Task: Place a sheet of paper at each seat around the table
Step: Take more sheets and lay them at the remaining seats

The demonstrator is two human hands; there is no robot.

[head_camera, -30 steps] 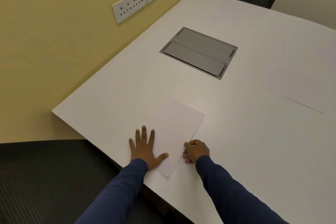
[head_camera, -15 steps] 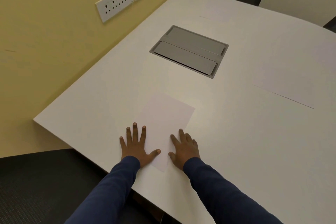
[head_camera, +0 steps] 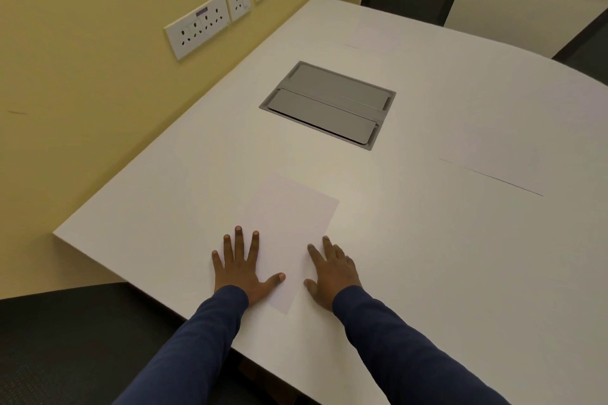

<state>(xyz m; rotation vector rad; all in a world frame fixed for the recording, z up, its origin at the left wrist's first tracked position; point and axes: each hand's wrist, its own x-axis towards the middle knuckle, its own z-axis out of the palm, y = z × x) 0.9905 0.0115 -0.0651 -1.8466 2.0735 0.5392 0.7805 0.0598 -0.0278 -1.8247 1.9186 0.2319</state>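
My right hand (head_camera: 332, 273) has let go of the sheet of paper (head_camera: 289, 233); both it and my left hand (head_camera: 241, 268) now lie flat, fingers spread, on its edges at the table (head_camera: 427, 256) edge. I judge this seat done.

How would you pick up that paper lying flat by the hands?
Probably by the near corner of the sheet, from the table's near edge. It lies flat, so slide that corner past the edge, then pinch it.
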